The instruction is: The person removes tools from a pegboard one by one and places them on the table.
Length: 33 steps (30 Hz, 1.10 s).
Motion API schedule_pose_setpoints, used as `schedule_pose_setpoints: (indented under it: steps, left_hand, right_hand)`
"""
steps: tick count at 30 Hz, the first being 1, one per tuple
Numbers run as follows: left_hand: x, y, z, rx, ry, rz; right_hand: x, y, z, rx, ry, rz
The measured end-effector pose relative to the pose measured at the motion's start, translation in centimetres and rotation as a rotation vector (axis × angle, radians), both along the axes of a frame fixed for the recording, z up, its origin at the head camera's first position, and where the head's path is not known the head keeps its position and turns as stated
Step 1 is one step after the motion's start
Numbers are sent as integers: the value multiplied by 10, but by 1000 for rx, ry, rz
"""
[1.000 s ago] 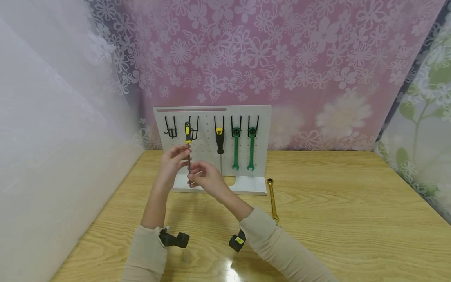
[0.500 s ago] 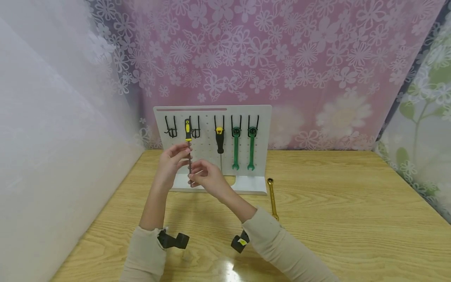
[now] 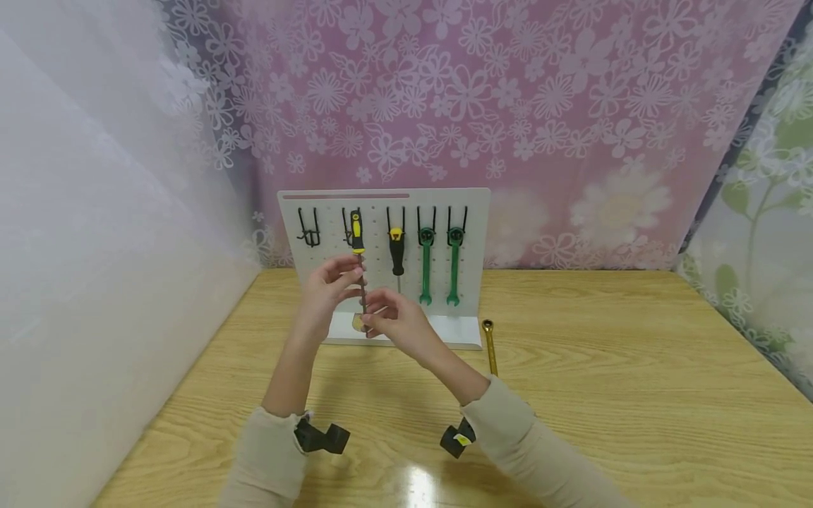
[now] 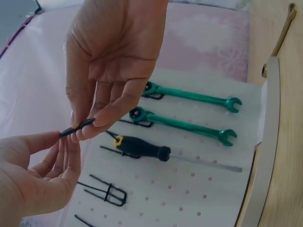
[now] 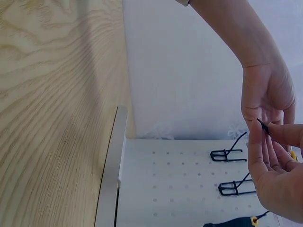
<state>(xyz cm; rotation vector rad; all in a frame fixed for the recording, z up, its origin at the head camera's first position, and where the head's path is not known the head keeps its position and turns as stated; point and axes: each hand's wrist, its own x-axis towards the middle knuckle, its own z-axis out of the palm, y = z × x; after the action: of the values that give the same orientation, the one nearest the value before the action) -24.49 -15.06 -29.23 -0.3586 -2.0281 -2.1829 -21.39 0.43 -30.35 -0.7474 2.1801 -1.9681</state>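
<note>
In the head view, a screwdriver point(image 3: 357, 231) with a black and yellow handle stands nearly upright, handle on top, in front of the pegboard. My left hand point(image 3: 327, 293) pinches its dark shaft just below the handle. Lower down, the thumb and fingers of my right hand point(image 3: 406, 324) hold the shaft near its tip. The left wrist view looks along the dark shaft point(image 4: 78, 126), one end at my left fingers and the other at my right. The right wrist view shows both hands meeting at the shaft, much of which their fingers hide.
The white pegboard point(image 3: 375, 282) bears bare black hooks point(image 3: 309, 229) at left. Another screwdriver point(image 3: 396, 250) and two green wrenches, a nearer point(image 3: 426, 268) and a farther one point(image 3: 454, 268), hang on it. A gold wrench point(image 3: 490, 346) lies right of the base on the wooden table point(image 3: 603, 395).
Both hands have carried the screwdriver to the right and slightly up, from before the second hook toward the hanging screwdriver. Both grips look the same. My right forearm now covers more of the gold wrench.
</note>
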Motion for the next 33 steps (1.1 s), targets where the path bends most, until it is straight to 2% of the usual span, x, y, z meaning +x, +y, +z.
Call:
schedule_pose_setpoints:
  steps: [3, 9, 14, 26, 33]
  left_hand:
    - [1, 10, -1, -3, 2, -17]
    - [-1, 30, -7, -22, 9, -38]
    - [-2, 48, -15, -26, 30, -61]
    - [-5, 89, -32, -35, 80, -132]
    - [-4, 110, -37, -11, 84, -166]
  right_hand:
    - [1, 11, -1, -3, 6, -6]
    - [-12, 34, -22, -22, 20, -8]
    - [-13, 54, -29, 13, 77, -47]
    - [-6, 98, -40, 55, 67, -110]
    - [2, 117, -43, 26, 44, -134]
